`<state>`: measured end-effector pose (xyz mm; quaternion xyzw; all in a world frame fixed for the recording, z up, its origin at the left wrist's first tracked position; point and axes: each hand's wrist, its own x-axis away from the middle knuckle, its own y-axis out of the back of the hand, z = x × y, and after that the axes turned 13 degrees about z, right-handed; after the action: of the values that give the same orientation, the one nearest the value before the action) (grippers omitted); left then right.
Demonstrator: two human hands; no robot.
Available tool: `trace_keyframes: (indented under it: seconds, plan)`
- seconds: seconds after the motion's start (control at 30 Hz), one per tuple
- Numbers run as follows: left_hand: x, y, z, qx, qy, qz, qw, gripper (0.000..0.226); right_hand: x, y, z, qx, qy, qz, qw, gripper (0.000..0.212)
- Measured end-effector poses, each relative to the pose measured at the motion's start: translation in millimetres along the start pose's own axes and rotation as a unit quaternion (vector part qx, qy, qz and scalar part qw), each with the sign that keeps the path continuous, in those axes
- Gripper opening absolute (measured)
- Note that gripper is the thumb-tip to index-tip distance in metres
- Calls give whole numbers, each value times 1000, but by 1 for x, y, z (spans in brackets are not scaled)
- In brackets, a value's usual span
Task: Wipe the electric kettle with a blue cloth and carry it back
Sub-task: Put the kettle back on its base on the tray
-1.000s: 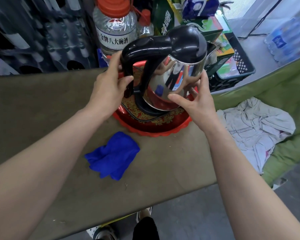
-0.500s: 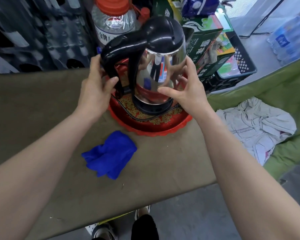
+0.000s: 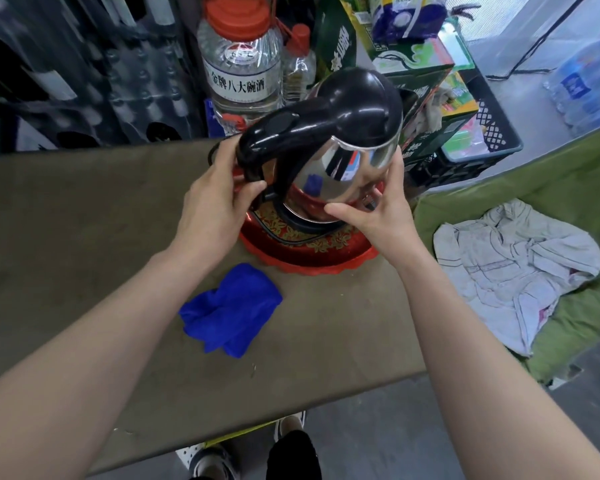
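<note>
The electric kettle (image 3: pixel 340 161), shiny steel with a black lid and handle, stands on its black base in a red tray (image 3: pixel 312 258) at the table's far side. My left hand (image 3: pixel 215 206) is closed around the black handle. My right hand (image 3: pixel 378 206) cups the steel body from the right, fingers against the metal. The blue cloth (image 3: pixel 231 310) lies crumpled on the table in front of the tray, between my forearms, touched by neither hand.
Behind the tray stand a large clear jug with a red cap (image 3: pixel 241 64), a smaller bottle (image 3: pixel 298 67) and green cartons (image 3: pixel 420 74). A black crate (image 3: pixel 496 133) is at the right. A pale garment (image 3: pixel 513 268) lies on green fabric. The table's front edge (image 3: pixel 257 424) is near my feet.
The kettle went from tilted to upright over the tray, shifting left and then back right. Both hands stayed on it. The blue cloth has not moved.
</note>
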<state>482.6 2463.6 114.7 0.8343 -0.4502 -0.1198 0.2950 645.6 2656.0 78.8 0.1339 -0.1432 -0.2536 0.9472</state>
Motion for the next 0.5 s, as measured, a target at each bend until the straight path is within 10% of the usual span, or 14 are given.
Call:
trace_keyframes:
  seconds: [0.5]
  plan:
    - [-36,-11,5,100,45,28,994,62,-32,26,-2,29,-19,23,999,97]
